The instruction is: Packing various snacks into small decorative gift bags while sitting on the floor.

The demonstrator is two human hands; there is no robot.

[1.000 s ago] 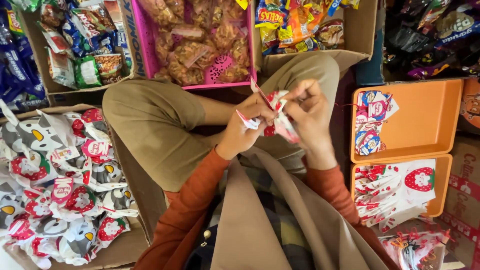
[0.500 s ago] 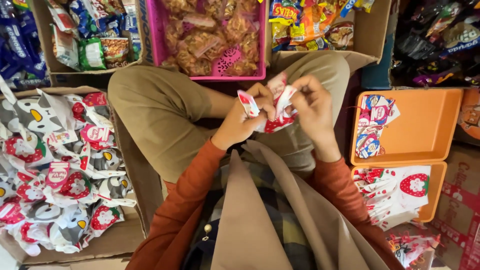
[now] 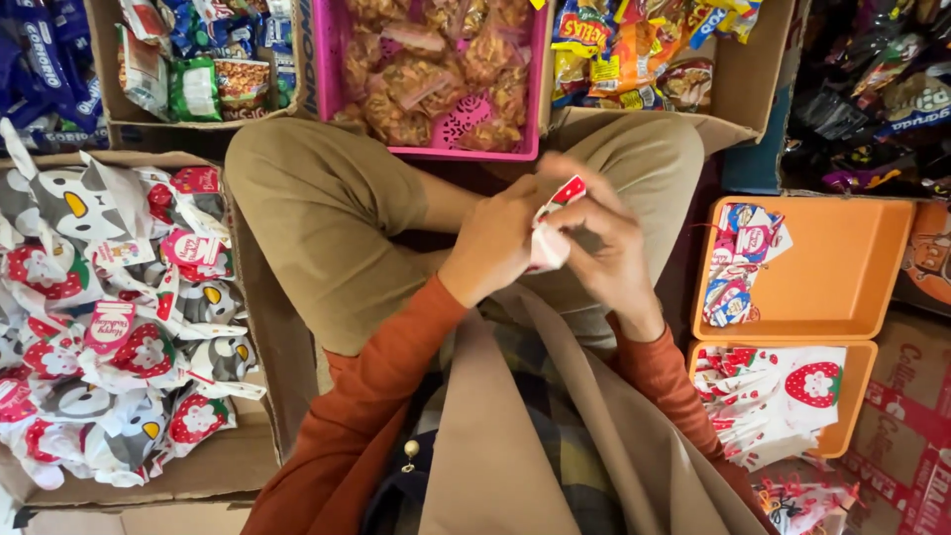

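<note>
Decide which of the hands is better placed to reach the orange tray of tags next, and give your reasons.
Probably the right hand: the orange tray lies directly on its side. The left hand would have to cross over. Both hands grip the small bag.

A pink basket (image 3: 322, 59) of snacks sits above two orange trays (image 3: 852, 267).

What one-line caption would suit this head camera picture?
Left hand and right hand pinch a strawberry-print bag over crossed legs, among snack boxes.

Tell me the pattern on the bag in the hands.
White bag with red strawberry print, head view.
</note>
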